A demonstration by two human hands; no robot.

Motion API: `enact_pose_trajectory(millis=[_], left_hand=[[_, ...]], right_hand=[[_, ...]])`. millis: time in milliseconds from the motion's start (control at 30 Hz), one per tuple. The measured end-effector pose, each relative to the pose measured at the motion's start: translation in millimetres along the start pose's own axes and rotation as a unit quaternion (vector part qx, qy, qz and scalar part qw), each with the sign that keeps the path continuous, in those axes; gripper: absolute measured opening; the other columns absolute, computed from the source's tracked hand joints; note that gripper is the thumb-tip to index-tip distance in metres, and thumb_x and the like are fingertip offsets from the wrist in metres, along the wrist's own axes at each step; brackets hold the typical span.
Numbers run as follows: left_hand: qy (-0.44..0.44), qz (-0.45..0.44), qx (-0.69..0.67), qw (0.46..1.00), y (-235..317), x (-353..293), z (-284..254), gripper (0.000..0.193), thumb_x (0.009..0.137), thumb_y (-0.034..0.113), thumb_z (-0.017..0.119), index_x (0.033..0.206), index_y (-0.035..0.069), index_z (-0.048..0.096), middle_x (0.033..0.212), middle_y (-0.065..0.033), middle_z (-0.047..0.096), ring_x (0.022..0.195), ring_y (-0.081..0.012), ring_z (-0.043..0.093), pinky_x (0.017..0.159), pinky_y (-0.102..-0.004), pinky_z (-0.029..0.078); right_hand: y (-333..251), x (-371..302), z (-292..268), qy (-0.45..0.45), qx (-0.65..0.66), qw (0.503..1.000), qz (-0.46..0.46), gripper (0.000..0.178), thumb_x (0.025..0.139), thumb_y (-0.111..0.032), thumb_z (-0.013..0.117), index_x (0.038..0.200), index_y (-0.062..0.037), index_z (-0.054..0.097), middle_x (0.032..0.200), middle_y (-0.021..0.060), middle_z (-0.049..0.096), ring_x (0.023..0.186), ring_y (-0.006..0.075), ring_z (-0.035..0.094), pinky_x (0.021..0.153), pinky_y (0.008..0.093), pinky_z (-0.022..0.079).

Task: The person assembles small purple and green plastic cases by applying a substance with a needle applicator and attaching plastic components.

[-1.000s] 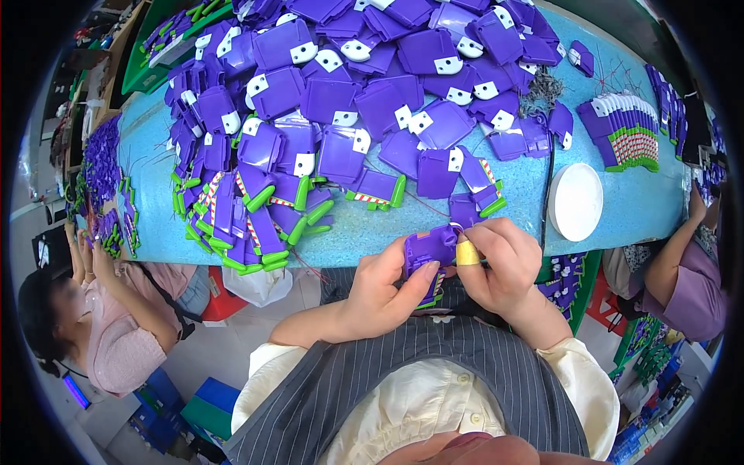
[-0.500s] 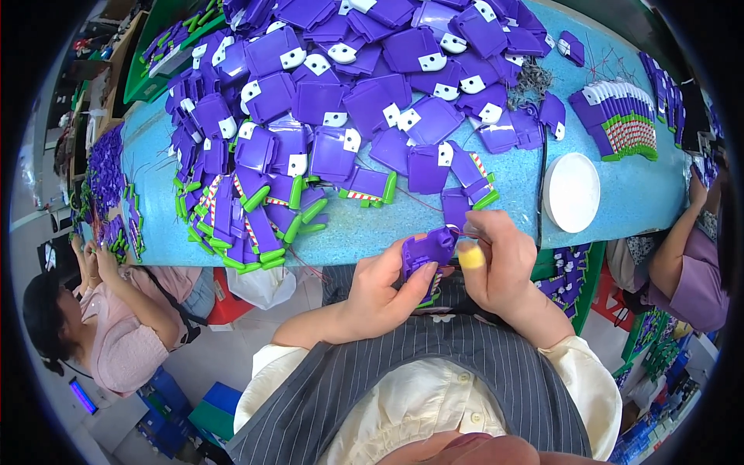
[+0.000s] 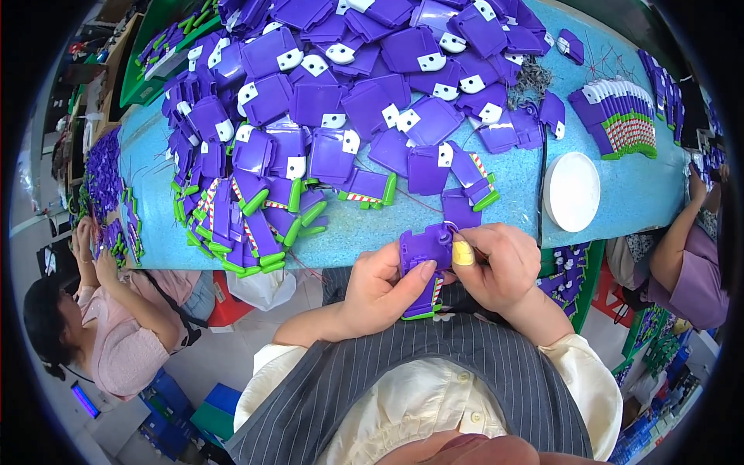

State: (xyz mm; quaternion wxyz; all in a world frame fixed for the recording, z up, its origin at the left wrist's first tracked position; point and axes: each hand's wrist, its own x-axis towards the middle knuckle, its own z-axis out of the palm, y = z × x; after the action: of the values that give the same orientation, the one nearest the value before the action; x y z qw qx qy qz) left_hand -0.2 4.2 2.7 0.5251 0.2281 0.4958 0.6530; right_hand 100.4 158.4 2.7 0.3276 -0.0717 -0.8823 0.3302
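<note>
My left hand (image 3: 380, 291) is closed round a purple plastic wing part (image 3: 425, 254), its hollow inner side turned up. A section with a green edge and a red-and-white striped strip (image 3: 438, 290) hangs below it, over my lap. At the part's upper right corner is a round boss, where a thin wire (image 3: 450, 225) curves out. My right hand (image 3: 502, 263) pinches that wire close to the boss; its fingertips partly hide it. One digit of this hand wears a yellow wrap (image 3: 463, 252).
A large heap of purple panels with white corners (image 3: 318, 105) covers the blue table (image 3: 496, 221). Green-tipped wing parts (image 3: 248, 225) lie at its near left. On the right are a round white dish (image 3: 572, 192) and a fanned stack of wings (image 3: 620, 120). Co-workers sit left (image 3: 128, 341) and right (image 3: 686, 267).
The wing part has turned flatter, and its green-edged section now shows below my left hand. My right hand has come slightly lower, its fingers more curled at the part's corner.
</note>
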Motion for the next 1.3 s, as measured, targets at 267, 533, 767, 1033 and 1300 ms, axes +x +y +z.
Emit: enact_pose_trajectory(millis=[267, 533, 767, 1033, 1300], left_hand=[[0.021, 0.147, 0.372, 0.916, -1, 3, -3, 0.036, 0.083, 0.001, 0.060, 0.116, -0.007, 0.050, 0.085, -0.0155, 0.065, 0.068, -0.0173, 0.064, 0.058, -0.0296, 0.051], [-0.084, 0.196, 0.443, 0.871, 4, 7, -4, 0.029, 0.081, 0.000, 0.059, 0.109, -0.005, 0.051, 0.084, -0.0173, 0.063, 0.068, -0.0234, 0.064, 0.062, -0.0336, 0.051], [0.078, -0.061, -0.140, 0.985, 13, 4, 0, 0.025, 0.095, 0.011, 0.045, 0.117, 0.000, 0.043, 0.111, -0.0158, 0.059, 0.093, -0.0204, 0.063, 0.080, -0.0309, 0.051], [0.164, 0.297, 0.441, 0.831, -5, 12, 7, 0.028, 0.077, -0.001, 0.064, 0.104, -0.007, 0.056, 0.076, -0.0162, 0.063, 0.057, -0.0249, 0.062, 0.051, -0.0317, 0.048], [0.081, 0.088, 0.016, 0.993, -14, 14, 5, 0.031, 0.092, 0.004, 0.050, 0.122, -0.004, 0.044, 0.107, -0.0090, 0.059, 0.091, -0.0089, 0.056, 0.080, -0.0240, 0.046]], right_hand=[[6, -3, 10, 0.029, 0.017, 0.999, -0.003, 0.017, 0.075, -0.006, 0.068, 0.088, 0.0017, 0.059, 0.069, 0.0107, 0.060, 0.053, 0.0214, 0.057, 0.046, 0.0284, 0.043], [21, 18, -7, -0.202, 0.301, 0.906, 0.217, 0.010, 0.083, -0.006, 0.048, 0.084, 0.0002, 0.055, 0.075, 0.0079, 0.052, 0.065, 0.0153, 0.051, 0.061, 0.0281, 0.041], [17, 31, -3, 0.073, 0.331, 0.874, 0.348, 0.020, 0.082, -0.009, 0.062, 0.100, -0.0025, 0.057, 0.084, 0.0004, 0.057, 0.071, 0.0053, 0.050, 0.057, 0.0190, 0.039], [-4, -3, 7, -0.074, 0.230, 0.954, 0.177, 0.028, 0.076, -0.001, 0.058, 0.103, 0.0042, 0.058, 0.104, 0.0178, 0.060, 0.092, 0.0305, 0.060, 0.079, 0.0358, 0.048], [-5, -8, 15, -0.042, 0.268, 0.925, 0.266, 0.025, 0.077, -0.004, 0.059, 0.101, 0.0034, 0.057, 0.093, 0.0163, 0.060, 0.084, 0.0272, 0.060, 0.070, 0.0336, 0.048]])
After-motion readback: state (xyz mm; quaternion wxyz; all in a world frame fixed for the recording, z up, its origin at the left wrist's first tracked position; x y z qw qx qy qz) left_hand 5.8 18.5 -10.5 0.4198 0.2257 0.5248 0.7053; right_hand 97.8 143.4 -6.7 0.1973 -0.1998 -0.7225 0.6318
